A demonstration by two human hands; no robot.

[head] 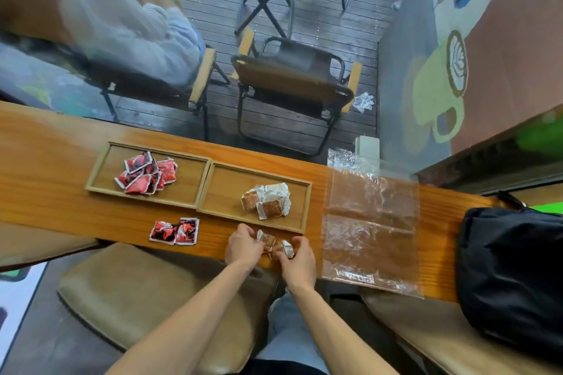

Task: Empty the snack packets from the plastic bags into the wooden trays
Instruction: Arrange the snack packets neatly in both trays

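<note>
Now both hands, left hand (243, 245) and right hand (300, 254), pinch brown packets (272, 244) just near of the right tray (306, 207), which lies straight ahead.

Dark plank floor (320, 24), folding chairs (292, 82), mug mural wall (451, 76).

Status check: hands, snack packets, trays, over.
Both hands, left hand and right hand, gripping brown packets on counter edge. Two red packets outside trays. Right tray path unobstructed.
</note>
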